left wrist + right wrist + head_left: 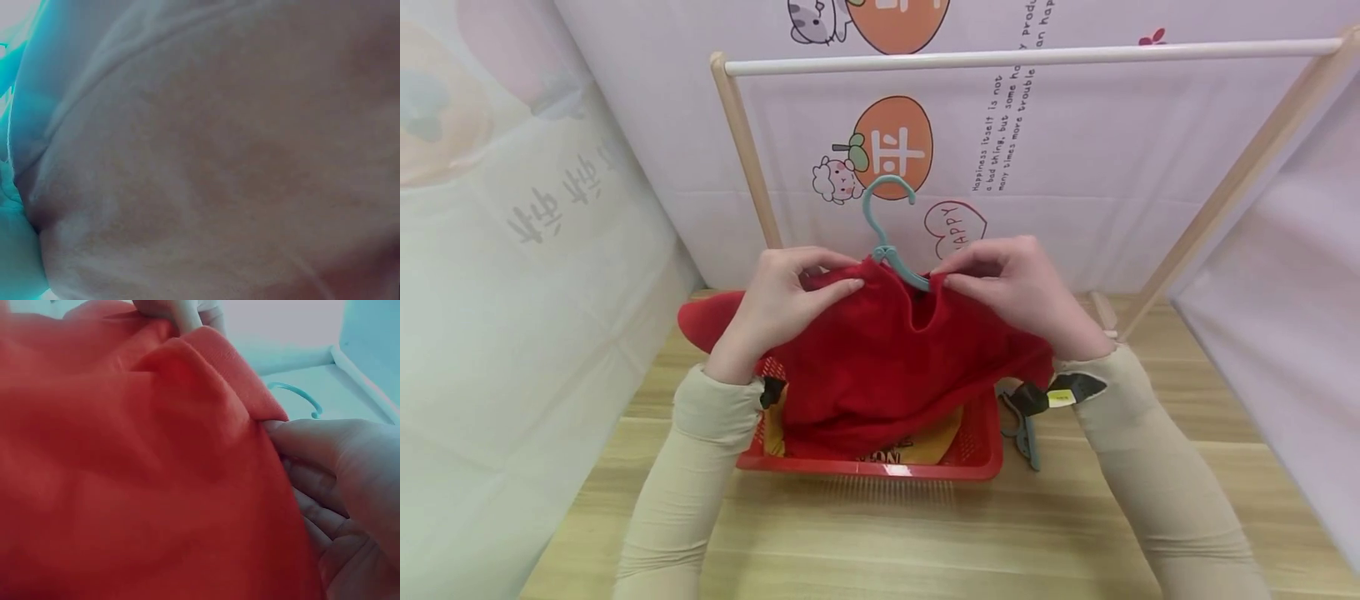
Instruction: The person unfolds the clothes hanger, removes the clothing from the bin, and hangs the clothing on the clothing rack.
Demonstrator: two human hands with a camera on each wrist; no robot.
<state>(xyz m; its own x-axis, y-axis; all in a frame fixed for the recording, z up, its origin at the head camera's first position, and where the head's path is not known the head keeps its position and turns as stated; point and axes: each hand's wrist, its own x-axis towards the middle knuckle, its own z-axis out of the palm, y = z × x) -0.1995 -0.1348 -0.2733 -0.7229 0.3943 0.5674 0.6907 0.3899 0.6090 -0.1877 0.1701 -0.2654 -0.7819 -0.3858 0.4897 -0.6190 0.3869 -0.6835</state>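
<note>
A red shirt (pixel 880 367) is held up over a red basket, its sleeves spread to both sides. A teal hanger (pixel 886 253) stands in its neck opening, with the hook above the collar and one arm visible in the gap. My left hand (pixel 793 292) pinches the collar on the left between thumb and fingers. On the opposite side, my right hand (pixel 1011 279) pinches the neckline's edge. The right wrist view shows its thumb on the collar edge of the shirt (pixel 156 462), fingers behind the cloth. A blurred close surface fills most of the left wrist view.
The red basket (pixel 865 469) holds yellow printed cloth (pixel 925 442). Another blue-grey hanger (pixel 1027 437) lies right of it on the wooden table (pixel 850 542). Behind stands a rack with a white rail (pixel 1037 57) and wooden posts (pixel 748 154). Printed white cloth (pixel 647 75) surrounds the table.
</note>
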